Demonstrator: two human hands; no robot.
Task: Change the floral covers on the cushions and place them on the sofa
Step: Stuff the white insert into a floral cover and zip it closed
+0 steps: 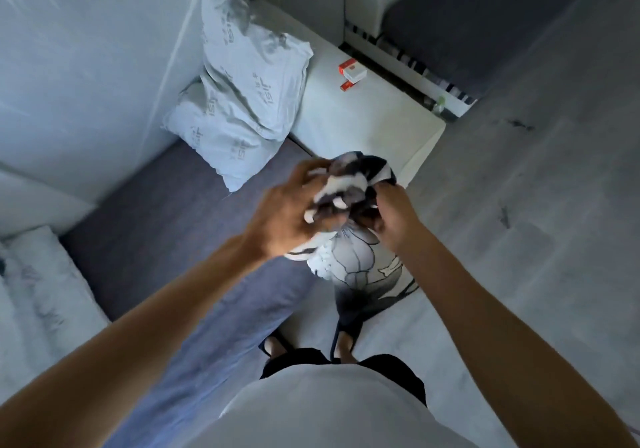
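Both my hands hold a floral cover (360, 264) bunched up in front of me above the sofa's front edge. My left hand (284, 215) grips the gathered dark-and-white fabric from the left, and my right hand (391, 212) grips it from the right. The cover's lower part, white with grey flower outlines, hangs down below my hands. Two bare white cushions (242, 90) with grey printed letters lean against the sofa's back at the left. The sofa seat (145, 225) is grey-blue.
A white side table (363, 118) stands beyond my hands, with two small red and white boxes (351, 75) on it. Another pale cushion (38, 302) lies at the left edge. Grey floor (519, 205) spreads to the right. My feet in slippers stand by the sofa.
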